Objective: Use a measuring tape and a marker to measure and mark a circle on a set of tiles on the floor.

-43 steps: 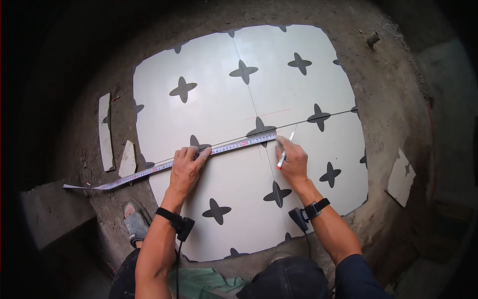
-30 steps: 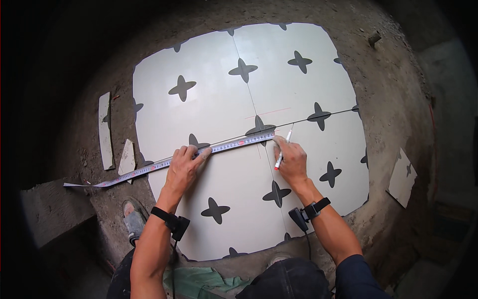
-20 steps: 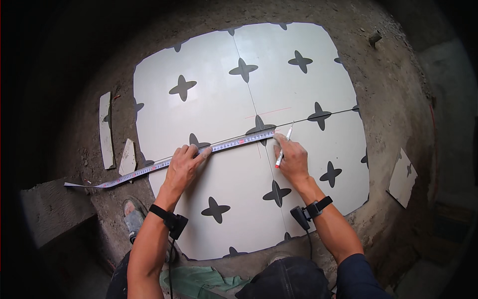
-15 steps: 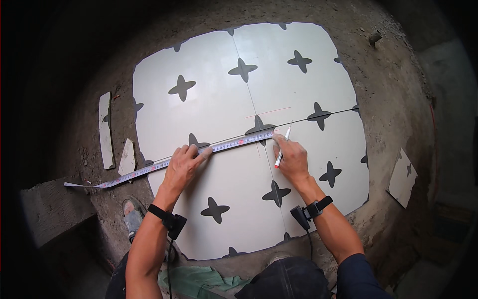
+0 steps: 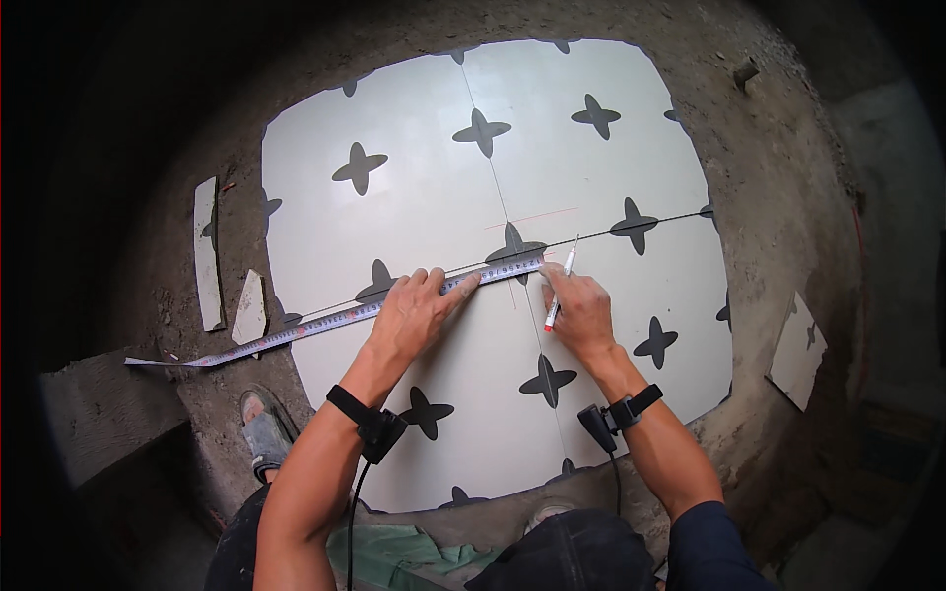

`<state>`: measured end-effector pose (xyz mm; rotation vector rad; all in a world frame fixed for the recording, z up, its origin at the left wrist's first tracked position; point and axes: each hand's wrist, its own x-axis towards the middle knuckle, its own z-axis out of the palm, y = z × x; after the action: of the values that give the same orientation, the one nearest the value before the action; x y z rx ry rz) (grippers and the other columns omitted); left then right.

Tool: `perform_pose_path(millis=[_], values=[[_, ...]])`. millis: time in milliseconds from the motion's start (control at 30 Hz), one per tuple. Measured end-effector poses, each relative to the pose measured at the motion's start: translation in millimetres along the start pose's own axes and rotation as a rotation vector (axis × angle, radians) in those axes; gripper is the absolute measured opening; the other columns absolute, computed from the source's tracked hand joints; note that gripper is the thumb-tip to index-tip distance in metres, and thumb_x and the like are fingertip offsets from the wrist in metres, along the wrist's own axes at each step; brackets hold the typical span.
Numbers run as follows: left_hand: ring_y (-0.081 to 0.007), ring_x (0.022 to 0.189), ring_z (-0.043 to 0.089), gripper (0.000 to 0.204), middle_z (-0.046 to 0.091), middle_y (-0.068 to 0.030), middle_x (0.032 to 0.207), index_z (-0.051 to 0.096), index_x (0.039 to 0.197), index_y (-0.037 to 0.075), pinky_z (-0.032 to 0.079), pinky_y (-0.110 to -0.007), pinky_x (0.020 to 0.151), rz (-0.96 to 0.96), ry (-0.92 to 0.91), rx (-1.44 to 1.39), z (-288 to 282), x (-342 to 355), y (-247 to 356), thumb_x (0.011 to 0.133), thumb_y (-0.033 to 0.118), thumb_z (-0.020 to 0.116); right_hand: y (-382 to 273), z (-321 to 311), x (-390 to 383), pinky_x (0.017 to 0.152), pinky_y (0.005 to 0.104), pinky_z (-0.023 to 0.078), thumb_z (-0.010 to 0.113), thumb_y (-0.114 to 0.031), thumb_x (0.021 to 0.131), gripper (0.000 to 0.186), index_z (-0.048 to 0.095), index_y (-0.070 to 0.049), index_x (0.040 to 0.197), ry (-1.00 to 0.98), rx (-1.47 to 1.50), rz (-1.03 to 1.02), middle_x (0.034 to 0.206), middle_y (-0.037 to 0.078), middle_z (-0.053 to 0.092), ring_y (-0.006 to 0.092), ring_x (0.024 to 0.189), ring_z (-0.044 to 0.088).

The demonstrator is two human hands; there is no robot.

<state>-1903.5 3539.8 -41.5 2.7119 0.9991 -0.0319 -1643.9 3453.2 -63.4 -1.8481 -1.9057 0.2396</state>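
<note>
A tape measure's metal blade [image 5: 330, 322] lies slantwise over large white tiles [image 5: 424, 207] with dark four-petal motifs, just below their cross joint. My left hand [image 5: 419, 313] grips the blade near its right part, fingers over the far edge and thumb side along the near edge. At the blade's right end, my right hand [image 5: 581, 307] touches the tip and holds a slim white marker [image 5: 569, 266] with a red end, its other end pointing away from me. Thin red lines [image 5: 532, 219] are drawn near the central motif.
Left of the tiles lie a narrow tile strip [image 5: 206, 256] and a pointed offcut [image 5: 250, 313]; the blade's far end reaches a grey block [image 5: 113, 409]. A broken tile piece [image 5: 796, 350] lies right. A pipe stub [image 5: 745, 73] rises far right. Green sheeting [image 5: 404, 559] lies near me.
My left hand has slid right along the tape, closer to my right hand. The right hand, marker and tape end stay nearly in place.
</note>
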Motion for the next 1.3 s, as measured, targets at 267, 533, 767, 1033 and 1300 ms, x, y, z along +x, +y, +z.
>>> perform_pose_path(millis=[267,533,767,1033,1300], values=[[-0.0252,0.084,0.056,0.068,0.053,-0.01,0.09,0.053,0.147,0.034,0.05,-0.036,0.077,-0.019,-0.062,-0.008,-7.7,3.9,0.4,0.091,-0.004,0.051,-1.2,-3.9,0.4,0.063,0.043,0.052,0.067,-0.003,0.083,0.032,0.063,-0.008,0.115,-0.007,0.016,0.006,0.073,0.012,0.064,0.0329,0.067,0.064],[-0.0257,0.083,0.057,0.072,0.054,-0.0116,0.09,0.048,0.151,0.038,0.051,-0.037,0.075,-0.023,-0.08,-0.012,-6.0,8.9,-1.1,0.093,-0.004,0.05,-1.4,-1.7,1.7,0.062,0.0436,0.052,0.068,-0.004,0.084,0.03,0.064,-0.006,0.114,-0.042,0.0,0.025,0.074,0.012,0.064,0.0336,0.066,0.065],[-0.0273,0.086,0.06,0.075,0.057,-0.0136,0.093,0.044,0.153,0.039,0.053,-0.037,0.075,-0.019,-0.165,0.03,-9.1,15.4,-0.2,0.091,-0.004,0.052,3.0,-4.1,3.4,0.064,0.0439,0.054,0.069,-0.009,0.087,0.032,0.063,-0.006,0.119,-0.012,0.051,0.002,0.085,0.016,0.07,0.0353,0.072,0.067],[-0.0282,0.087,0.06,0.076,0.057,-0.0142,0.093,0.046,0.152,0.038,0.053,-0.037,0.076,-0.016,-0.186,-0.013,-11.7,14.9,-2.5,0.089,-0.004,0.052,7.3,-30.4,20.5,0.076,0.0376,0.056,0.06,-0.05,0.099,0.055,0.068,0.002,0.116,0.147,0.557,0.255,0.097,0.02,0.073,0.0324,0.086,0.073],[-0.0287,0.087,0.06,0.074,0.057,-0.0149,0.093,0.048,0.151,0.036,0.053,-0.038,0.076,-0.015,-0.171,-0.02,-10.7,13.9,-3.5,0.089,-0.005,0.051,-1.6,-27.1,22.9,0.07,0.0354,0.054,0.061,-0.021,0.098,0.024,0.071,0.001,0.101,0.043,0.543,0.414,0.085,0.017,0.073,0.027,0.076,0.071]])
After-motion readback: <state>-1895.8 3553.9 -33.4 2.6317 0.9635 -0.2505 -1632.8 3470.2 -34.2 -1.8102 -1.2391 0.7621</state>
